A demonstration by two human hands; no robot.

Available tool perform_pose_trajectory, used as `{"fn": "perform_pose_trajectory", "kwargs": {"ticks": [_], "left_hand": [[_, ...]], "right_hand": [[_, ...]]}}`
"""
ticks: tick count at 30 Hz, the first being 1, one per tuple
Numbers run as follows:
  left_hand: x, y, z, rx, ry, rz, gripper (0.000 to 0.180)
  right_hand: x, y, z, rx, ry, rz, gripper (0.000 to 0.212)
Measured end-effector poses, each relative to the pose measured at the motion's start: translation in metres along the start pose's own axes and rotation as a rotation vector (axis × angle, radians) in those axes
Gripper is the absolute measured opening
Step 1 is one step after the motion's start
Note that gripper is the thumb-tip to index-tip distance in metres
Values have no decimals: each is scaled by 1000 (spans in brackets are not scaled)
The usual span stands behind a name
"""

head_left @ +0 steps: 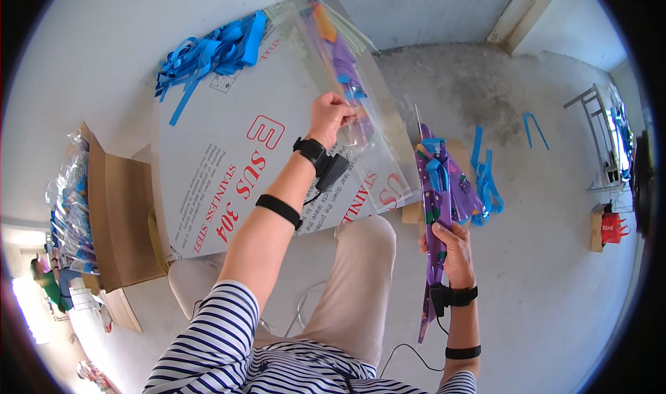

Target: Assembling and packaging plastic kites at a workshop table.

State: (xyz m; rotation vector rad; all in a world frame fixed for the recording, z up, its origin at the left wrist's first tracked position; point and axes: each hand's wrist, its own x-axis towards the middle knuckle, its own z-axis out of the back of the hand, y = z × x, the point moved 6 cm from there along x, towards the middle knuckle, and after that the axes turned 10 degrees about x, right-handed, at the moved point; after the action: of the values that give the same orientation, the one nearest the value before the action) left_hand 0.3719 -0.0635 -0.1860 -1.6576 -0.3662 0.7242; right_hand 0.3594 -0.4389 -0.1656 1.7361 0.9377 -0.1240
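Note:
My left hand (333, 118) is over the table, its fingers pinched at the edge of a clear plastic sleeve (378, 148). Under or inside the plastic lies a purple and orange fabric bundle (342, 60) with a bit of blue ribbon; which of the two I cannot tell. Off the table's right edge, my right hand (454, 254) is wrapped round a long folded bundle of purple patterned fabric (436, 210). Blue ribbon is tied round its upper part, and a thin rod sticks out at the top. Its narrow lower end hangs beside my wrist.
A heap of blue ribbons (220, 47) lies at the far left of the printed sheet-covered table (201, 144). On the left, an open cardboard box (125, 217) stands beside packed clear bags (73, 207). Loose blue ribbon (491, 186) hangs or lies to the right. A metal rack (596, 141) is at far right.

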Motion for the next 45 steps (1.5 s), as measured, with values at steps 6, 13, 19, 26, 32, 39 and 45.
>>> {"fn": "perform_pose_trajectory", "kwargs": {"ticks": [6,13,19,26,32,39,45], "left_hand": [[-11,12,30,847,-456,-131,18],[-9,16,27,1215,-350,-46,41],[0,29,62,1191,-392,6,11],[-3,31,72,803,-400,76,7],[-13,25,36,-39,38,277,9],[-38,-10,37,82,62,215,9],[-118,22,193,250,-386,71,11]], "right_hand": [[-1,-2,12,-18,-21,15,17],[-1,-6,10,-20,-65,14,15],[-4,-4,23,-36,-74,17,16],[-15,3,17,-46,-74,36,17],[16,38,-61,-163,183,75,28],[105,25,-128,-214,362,9,26],[126,14,-111,-258,229,-6,25]]}}
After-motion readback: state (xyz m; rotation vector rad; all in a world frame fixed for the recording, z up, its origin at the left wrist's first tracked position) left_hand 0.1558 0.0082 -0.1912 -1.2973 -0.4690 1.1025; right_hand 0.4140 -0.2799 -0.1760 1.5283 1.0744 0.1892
